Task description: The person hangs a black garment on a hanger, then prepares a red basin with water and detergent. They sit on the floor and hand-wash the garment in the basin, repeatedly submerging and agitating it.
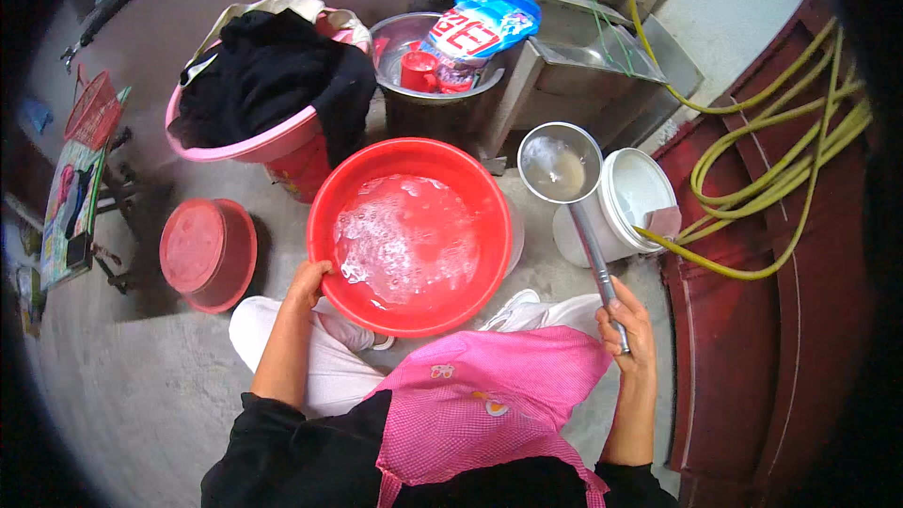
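Observation:
My left hand (307, 283) grips the near-left rim of a red plastic basin (499, 226). Foamy, bubbly water (409, 240) lies in the basin. In my right hand (628, 321) is the handle of a metal ladle (589, 240), held out to the right of the basin. Its round bowl holds some cloudy liquid and is just left of a white plastic bucket (638, 190). The bucket stands on the floor, and the end of a yellow hose (659, 243) rests at its rim beside a brownish piece of cloth or sponge (663, 221).
Black clothing (275, 77) heaps over a pink tub (240, 148). Behind the basin, a metal pot (384, 39) holds a red mug (419, 70) and a detergent bag (480, 21). A metal sink (592, 60) stands right of it. An upturned red basin (194, 247) lies left. Dark red doors (741, 339) border the right.

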`<state>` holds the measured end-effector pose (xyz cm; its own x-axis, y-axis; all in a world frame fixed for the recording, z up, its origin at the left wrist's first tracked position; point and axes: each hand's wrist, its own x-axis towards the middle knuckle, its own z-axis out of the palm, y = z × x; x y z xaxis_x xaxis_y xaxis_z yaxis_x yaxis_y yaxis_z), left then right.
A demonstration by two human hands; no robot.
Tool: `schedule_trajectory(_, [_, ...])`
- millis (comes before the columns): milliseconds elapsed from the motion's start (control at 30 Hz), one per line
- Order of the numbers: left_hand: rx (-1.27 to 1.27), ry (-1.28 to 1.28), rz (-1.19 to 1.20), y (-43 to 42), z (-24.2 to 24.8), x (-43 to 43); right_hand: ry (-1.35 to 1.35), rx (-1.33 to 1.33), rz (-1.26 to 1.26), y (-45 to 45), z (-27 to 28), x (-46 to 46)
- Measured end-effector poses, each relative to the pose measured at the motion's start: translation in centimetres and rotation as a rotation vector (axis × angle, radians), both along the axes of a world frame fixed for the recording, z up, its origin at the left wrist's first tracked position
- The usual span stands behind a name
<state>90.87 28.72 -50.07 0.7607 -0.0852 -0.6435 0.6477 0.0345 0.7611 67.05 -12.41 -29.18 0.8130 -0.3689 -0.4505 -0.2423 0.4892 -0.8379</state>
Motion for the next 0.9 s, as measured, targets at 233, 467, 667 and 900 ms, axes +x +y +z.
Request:
schedule_trajectory(233, [0.038,-0.064,-0.058,-1.3,3.5,-0.9,-0.051,-0.198,0.077,2.1,2.1,0.6])
schedule_trajectory(467, [0.009,-0.091,-0.067,-1.4,3.6,-1.0,0.006,-0.465,0.127,3.9,2.6,1.0])
schedule_trajectory(667, [0.026,-0.076,-0.107,-1.1,3.1,-0.8,-0.054,-0.734,0.100,4.5,2.7,1.1])
schedule_trajectory(900, [0.033,-0.085,-0.087,-1.2,3.8,-1.0,-0.113,-1.073,0.092,5.3,2.8,1.2])
